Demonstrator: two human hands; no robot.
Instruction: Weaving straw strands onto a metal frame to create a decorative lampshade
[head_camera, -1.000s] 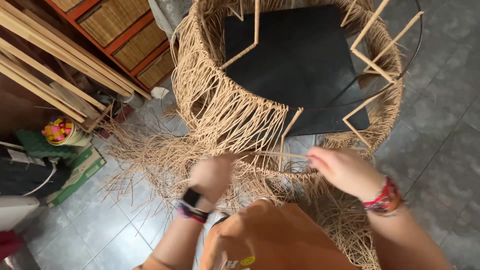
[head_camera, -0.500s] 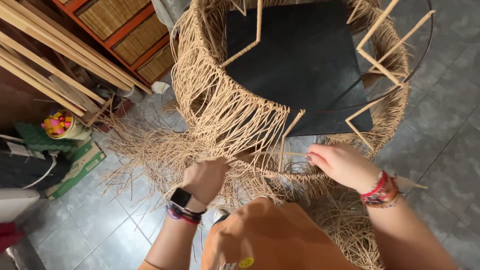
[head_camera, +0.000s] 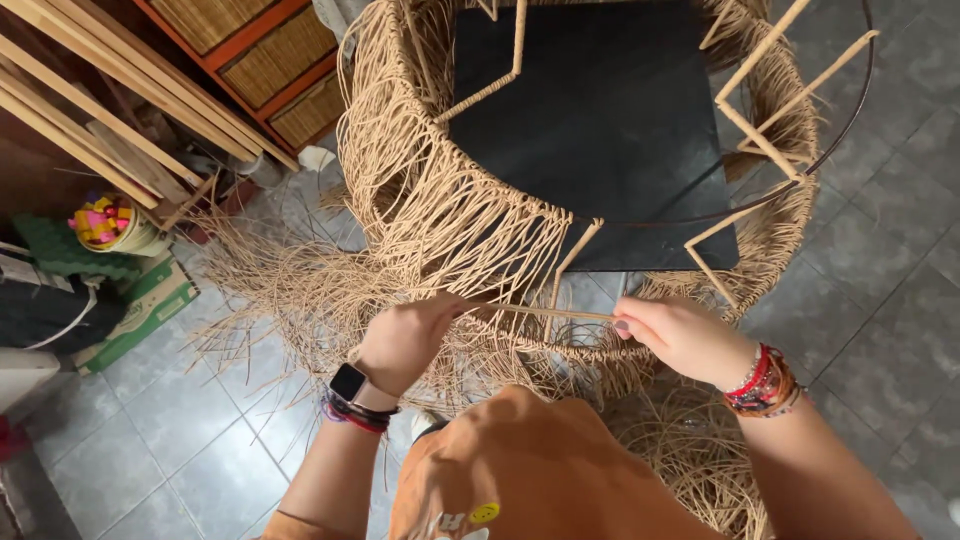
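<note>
A round frame wrapped in tan woven cord (head_camera: 430, 190) stands before me, with a black square panel (head_camera: 600, 130) inside it. My left hand (head_camera: 405, 340) and my right hand (head_camera: 680, 335) both pinch one tan cord strand (head_camera: 545, 312) and stretch it taut between them, just in front of the frame's lower rim. The left wrist carries a black watch and bands. Red and dark bracelets ring the right wrist. Loose cord ends (head_camera: 290, 290) fan out over the floor to the left.
Grey floor tiles (head_camera: 150, 430) lie below. Long wooden slats (head_camera: 110, 110) and an orange shelf with wicker panels (head_camera: 260, 60) stand at upper left. A small basket of coloured items (head_camera: 105, 225) and a green box (head_camera: 140, 305) sit at left. A pile of cord (head_camera: 690, 460) lies by my right arm.
My hands have drawn apart and now stretch a cord strand tight between them. The view has shifted slightly nearer to the frame.
</note>
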